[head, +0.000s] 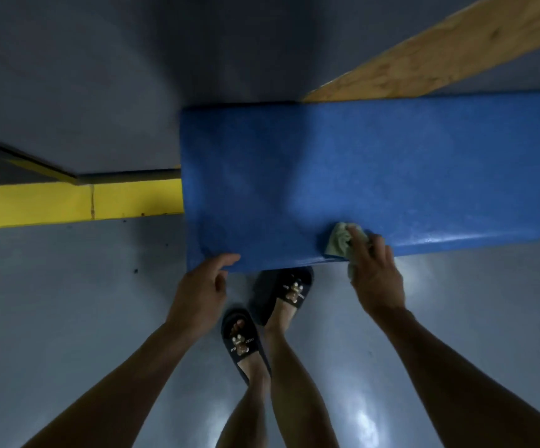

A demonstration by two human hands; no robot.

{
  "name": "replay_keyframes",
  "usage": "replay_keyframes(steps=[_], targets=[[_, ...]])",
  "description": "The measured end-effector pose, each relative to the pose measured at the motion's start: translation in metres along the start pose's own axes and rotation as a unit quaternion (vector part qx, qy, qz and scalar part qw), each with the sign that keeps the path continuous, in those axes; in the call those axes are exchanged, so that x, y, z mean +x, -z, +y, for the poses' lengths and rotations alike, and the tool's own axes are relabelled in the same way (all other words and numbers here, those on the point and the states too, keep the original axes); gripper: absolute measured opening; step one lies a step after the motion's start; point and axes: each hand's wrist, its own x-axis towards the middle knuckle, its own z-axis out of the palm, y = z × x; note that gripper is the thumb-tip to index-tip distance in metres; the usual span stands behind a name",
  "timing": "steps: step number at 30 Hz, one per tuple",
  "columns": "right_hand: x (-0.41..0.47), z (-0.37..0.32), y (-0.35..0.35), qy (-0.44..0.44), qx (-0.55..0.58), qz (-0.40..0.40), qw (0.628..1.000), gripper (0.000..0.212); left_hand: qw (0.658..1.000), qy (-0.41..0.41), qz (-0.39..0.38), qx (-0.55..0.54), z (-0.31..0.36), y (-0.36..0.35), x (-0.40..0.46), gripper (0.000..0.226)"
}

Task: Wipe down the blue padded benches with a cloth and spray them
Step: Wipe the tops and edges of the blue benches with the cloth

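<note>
A blue padded bench (343, 176) runs from the middle of the view out to the right edge. My right hand (375, 279) grips a crumpled pale green cloth (339, 242) and presses it on the bench's near rounded edge. My left hand (200, 292) hovers at the bench's near left corner with loosely curled fingers, its forefinger touching the edge, and holds nothing. No spray bottle is in view.
My two feet in dark sandals (294, 289) stand on the shiny grey floor (68, 318) just in front of the bench. A yellow strip (68, 202) runs along the floor on the left. A light wooden board (439, 53) slants behind the bench at upper right.
</note>
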Motion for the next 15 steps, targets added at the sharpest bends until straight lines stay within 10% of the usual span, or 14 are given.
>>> replay_keyframes(steps=[6, 15], targets=[[-0.001, 0.059, 0.035, -0.28, 0.158, -0.032, 0.947, 0.081, 0.998, -0.05, -0.043, 0.01, 0.042, -0.027, -0.003, 0.038], [-0.039, 0.115, 0.101, -0.276, 0.448, 0.045, 0.849, 0.029, 0.988, -0.103, -0.114, 0.002, 0.159, -0.089, 0.001, 0.031]])
